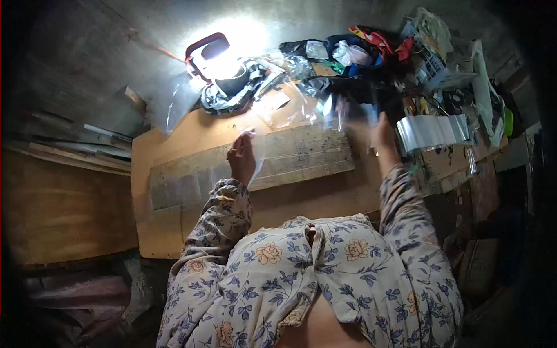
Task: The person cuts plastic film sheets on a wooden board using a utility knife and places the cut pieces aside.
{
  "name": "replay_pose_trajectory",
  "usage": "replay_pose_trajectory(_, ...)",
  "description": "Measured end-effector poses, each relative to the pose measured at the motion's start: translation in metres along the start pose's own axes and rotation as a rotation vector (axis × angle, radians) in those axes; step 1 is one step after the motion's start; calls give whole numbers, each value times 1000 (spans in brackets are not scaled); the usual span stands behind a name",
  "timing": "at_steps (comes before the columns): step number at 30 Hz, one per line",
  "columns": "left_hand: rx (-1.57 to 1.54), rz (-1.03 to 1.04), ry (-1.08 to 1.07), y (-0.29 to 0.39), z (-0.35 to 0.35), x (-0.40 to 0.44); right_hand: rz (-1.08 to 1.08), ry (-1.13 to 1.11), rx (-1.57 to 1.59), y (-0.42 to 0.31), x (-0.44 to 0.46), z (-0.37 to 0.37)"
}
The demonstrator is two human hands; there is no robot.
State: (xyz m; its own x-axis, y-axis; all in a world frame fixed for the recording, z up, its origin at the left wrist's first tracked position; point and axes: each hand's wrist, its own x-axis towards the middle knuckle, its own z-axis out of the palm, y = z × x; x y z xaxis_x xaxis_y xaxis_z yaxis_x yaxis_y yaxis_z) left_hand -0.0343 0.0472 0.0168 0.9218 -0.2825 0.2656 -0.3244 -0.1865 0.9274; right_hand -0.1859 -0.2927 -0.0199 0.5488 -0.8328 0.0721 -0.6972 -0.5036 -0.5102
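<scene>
My left hand (242,155) is raised over the wooden board (307,153), its fingers pinched together on a thin clear plastic sheet (259,155) that hangs beside it. More clear plastic (188,188) lies over the board's left end. My right hand (383,138) reaches past the board's right end. Motion smears its fingers, and I cannot make out whether they hold anything. Some blurred clear and bluish plastic (339,110) shows just left of it. To its right lies a shiny, ribbed stack of clear plastic film (434,132).
A bright lamp (212,58) stands at the back left beside a cup (232,81) and black plastic (223,104). Bags (351,53) and a grey basket (435,66) crowd the back right. The table (156,232) ends close to my body. Wooden strips (69,156) lie at the left.
</scene>
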Motion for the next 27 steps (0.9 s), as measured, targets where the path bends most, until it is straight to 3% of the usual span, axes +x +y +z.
replay_pose_trajectory(2,110,149,-107,-1,1,-7,-193,136,-145,25,23,-12)
replay_pose_trajectory(3,-52,79,-152,-18,10,-12,-278,159,-200,31,29,-15)
replay_pose_trajectory(5,-116,87,-149,-58,26,-20,-248,427,-164,37,44,-17)
replay_pose_trajectory(7,-32,73,-99,-30,31,-29,-225,550,-268,-4,30,-40)
replay_pose_trajectory(9,53,42,-58,0,31,-39,-85,92,255,-54,-6,-42)
replay_pose_trajectory(11,92,-67,-95,17,31,-38,-267,-158,486,-92,-62,-15)
replay_pose_trajectory(12,126,63,-121,18,32,-36,-327,-270,695,-110,-89,2)
replay_pose_trajectory(13,122,67,-114,17,35,-38,-369,-397,891,-127,-116,19)
replay_pose_trajectory(15,-24,180,-276,15,32,-41,-305,-339,808,-167,-152,5)
replay_pose_trajectory(17,46,125,-284,38,13,-42,-282,-317,805,-174,-151,8)
replay_pose_trajectory(18,-297,-151,-326,36,4,-45,-255,-289,797,-178,-146,8)
replay_pose_trajectory(19,-640,-429,-363,34,-6,-48,-168,-390,1156,-185,-140,11)
replay_pose_trajectory(20,-554,-619,-603,26,-28,-47,-315,-341,924,-182,-133,6)
replay_pose_trajectory(21,-555,-615,-604,26,-43,-41,-448,-291,690,-190,-130,-18)
replay_pose_trajectory(22,-921,-877,-853,28,-56,-38,-450,-292,688,-196,-134,-40)
replay_pose_trajectory(23,-1296,-1132,-1094,28,-66,-35,-380,-440,832,-202,-141,-63)
replay_pose_trajectory(24,-1366,-1027,-986,16,-69,-30,-308,-590,975,-207,-146,-79)
replay_pose_trajectory(25,-1367,-1020,-981,17,-76,-16,-316,-593,974,-207,-147,-90)
replay_pose_trajectory(27,-1451,-846,-633,21,-91,21,-912,-857,1099,-204,-146,-103)
